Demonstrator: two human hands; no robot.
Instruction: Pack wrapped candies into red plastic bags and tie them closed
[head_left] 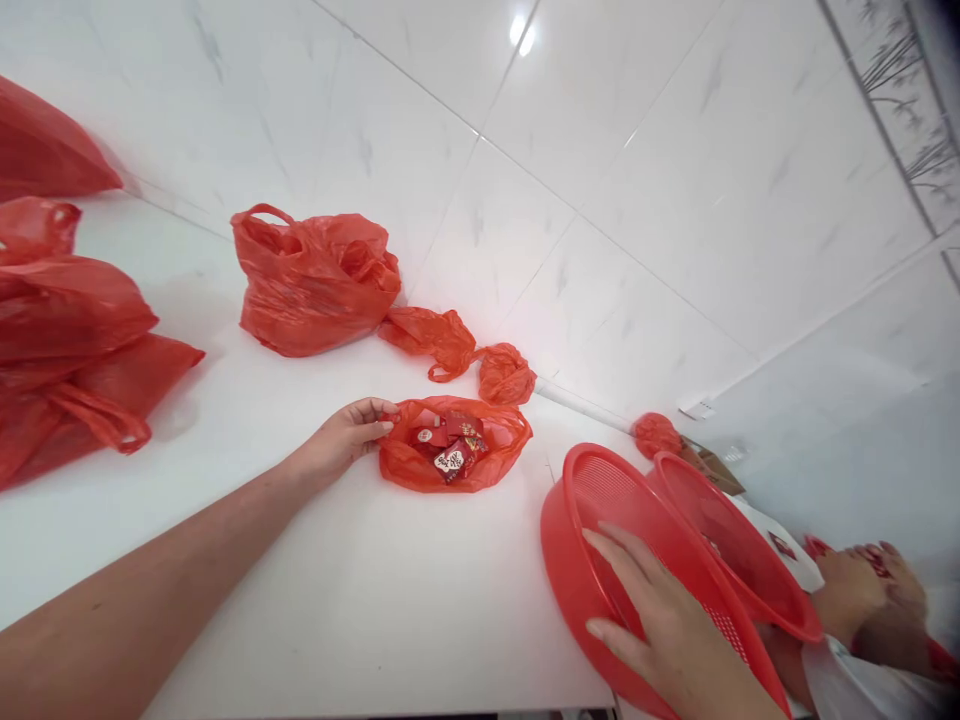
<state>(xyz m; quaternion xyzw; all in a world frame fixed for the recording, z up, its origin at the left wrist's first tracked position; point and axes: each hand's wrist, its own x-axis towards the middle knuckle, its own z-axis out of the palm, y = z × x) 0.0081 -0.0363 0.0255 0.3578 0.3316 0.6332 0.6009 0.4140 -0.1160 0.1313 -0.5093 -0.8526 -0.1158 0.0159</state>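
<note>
My left hand point(358, 432) pinches the left edge of a red plastic bag point(397, 468) that lies opened out on the white table. Inside the bag are several small red printed packets point(454, 445), some with gold or white patterns. My right hand point(652, 610) is over the near part of a red plastic basket point(559, 540) with perforated sides. Its fingers are spread apart and I see nothing held in them. Whether the fingertips touch the basket is unclear.
Crumpled red bags point(431, 340) line the tiled wall, with a fuller red bag point(315, 285) among them. More red bags point(82, 340) lie at the left. A second red basket point(720, 505) stands beyond the first. At the right, another person's hands point(874, 580) hold something red.
</note>
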